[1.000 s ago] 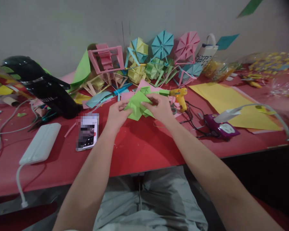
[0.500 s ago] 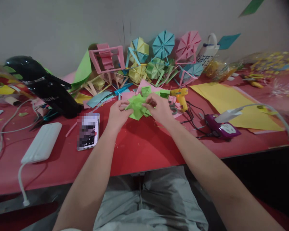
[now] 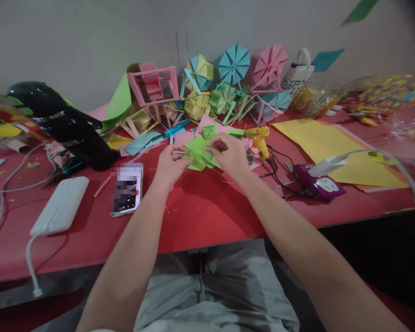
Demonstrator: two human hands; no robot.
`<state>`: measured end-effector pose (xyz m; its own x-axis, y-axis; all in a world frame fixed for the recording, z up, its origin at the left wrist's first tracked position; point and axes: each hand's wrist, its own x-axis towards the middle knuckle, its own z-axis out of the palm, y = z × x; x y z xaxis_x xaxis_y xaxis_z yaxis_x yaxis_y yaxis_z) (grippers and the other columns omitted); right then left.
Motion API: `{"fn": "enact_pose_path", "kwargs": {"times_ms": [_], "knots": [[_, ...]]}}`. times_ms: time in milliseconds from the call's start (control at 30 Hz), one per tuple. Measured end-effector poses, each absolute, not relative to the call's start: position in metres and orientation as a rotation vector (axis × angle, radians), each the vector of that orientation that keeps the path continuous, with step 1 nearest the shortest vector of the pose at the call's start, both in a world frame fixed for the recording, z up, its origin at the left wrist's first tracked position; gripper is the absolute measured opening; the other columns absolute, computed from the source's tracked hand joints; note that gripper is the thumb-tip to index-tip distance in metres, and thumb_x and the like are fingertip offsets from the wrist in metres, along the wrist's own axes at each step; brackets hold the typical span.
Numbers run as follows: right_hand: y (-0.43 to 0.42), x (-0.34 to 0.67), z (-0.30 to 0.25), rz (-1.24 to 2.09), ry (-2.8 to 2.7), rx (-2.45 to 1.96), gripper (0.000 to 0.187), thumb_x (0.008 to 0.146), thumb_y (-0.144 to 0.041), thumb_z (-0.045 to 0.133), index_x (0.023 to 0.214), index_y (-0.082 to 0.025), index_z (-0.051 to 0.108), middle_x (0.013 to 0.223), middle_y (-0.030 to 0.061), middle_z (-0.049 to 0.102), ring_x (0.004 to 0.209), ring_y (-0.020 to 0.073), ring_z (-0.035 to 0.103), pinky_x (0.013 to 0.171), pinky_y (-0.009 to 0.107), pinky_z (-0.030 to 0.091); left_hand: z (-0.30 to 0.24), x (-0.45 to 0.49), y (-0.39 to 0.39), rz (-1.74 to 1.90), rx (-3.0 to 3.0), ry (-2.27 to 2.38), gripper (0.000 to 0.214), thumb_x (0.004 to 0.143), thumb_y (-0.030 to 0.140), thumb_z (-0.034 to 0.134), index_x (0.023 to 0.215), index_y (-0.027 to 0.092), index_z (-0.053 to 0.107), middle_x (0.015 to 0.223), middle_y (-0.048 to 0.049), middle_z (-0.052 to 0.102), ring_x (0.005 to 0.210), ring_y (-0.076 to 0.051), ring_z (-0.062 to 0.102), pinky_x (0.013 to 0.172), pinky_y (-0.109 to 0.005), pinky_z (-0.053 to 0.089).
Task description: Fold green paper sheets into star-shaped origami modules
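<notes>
Between my two hands is a piece of folded green paper (image 3: 198, 154), with angular folds and several points. My left hand (image 3: 171, 163) pinches its left edge between thumb and fingers. On the other side, my right hand (image 3: 230, 157) is closed on the right edge, fingertips bent inward. More green folded pieces lie around it, among them a small green square (image 3: 209, 132) just behind. Pink paper (image 3: 185, 137) lies beneath and behind these. A yellow hot glue gun (image 3: 260, 139) rests right of my right hand, and grey scissor handles (image 3: 250, 159) partly show beside it.
Folded paper wheels on stands (image 3: 234, 64) line the wall. Left are a black bottle (image 3: 72, 129), a phone (image 3: 127, 189) and a white power bank (image 3: 60, 205). Right are yellow paper sheets (image 3: 335, 152) and a purple power socket (image 3: 318, 182) with cables. The red table (image 3: 207, 216) ends before my lap.
The green paper has tilted slightly, its lower edge a little higher. Both hands keep nearly the same place and grip.
</notes>
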<state>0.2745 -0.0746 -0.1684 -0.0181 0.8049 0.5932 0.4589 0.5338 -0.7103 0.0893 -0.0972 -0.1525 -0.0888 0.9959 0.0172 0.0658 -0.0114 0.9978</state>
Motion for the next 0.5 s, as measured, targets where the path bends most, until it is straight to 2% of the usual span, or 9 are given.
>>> {"fn": "enact_pose_path", "kwargs": {"times_ms": [133, 267, 500], "knots": [[-0.074, 0.2768, -0.1678, 0.377, -1.715, -1.074, 0.007, 0.083, -0.026, 0.07, 0.086, -0.024, 0.064, 0.082, 0.0026, 0.068, 0.075, 0.0185, 0.06, 0.075, 0.036, 0.051, -0.1535, 0.0884, -0.0967, 1.247, 1.219, 1.306, 0.034, 0.058, 0.017, 0.076, 0.088, 0.019, 0.061, 0.087, -0.0046, 0.068, 0.08, -0.018, 0.066, 0.064, -0.027, 0.051], [-0.0749, 0.2784, -0.1676, 0.41, -1.814, -1.032, 0.006, 0.088, -0.025, 0.063, 0.083, -0.023, 0.059, 0.082, 0.0022, 0.066, 0.078, 0.0177, 0.06, 0.074, 0.034, 0.049, -0.1547, 0.087, -0.0959, 1.232, 1.237, 1.308, 0.033, 0.058, 0.017, 0.076, 0.089, 0.019, 0.064, 0.083, -0.0035, 0.069, 0.076, -0.018, 0.066, 0.066, -0.028, 0.051], [-0.074, 0.2805, -0.1669, 0.427, -1.906, -1.024, 0.023, 0.091, -0.036, 0.065, 0.078, -0.023, 0.053, 0.086, 0.0039, 0.059, 0.08, 0.0176, 0.055, 0.07, 0.031, 0.046, -0.1506, 0.0859, -0.098, 1.266, 1.446, 1.401, 0.023, 0.062, 0.01, 0.07, 0.083, 0.017, 0.066, 0.102, -0.0085, 0.074, 0.103, -0.023, 0.07, 0.094, -0.037, 0.053]]}}
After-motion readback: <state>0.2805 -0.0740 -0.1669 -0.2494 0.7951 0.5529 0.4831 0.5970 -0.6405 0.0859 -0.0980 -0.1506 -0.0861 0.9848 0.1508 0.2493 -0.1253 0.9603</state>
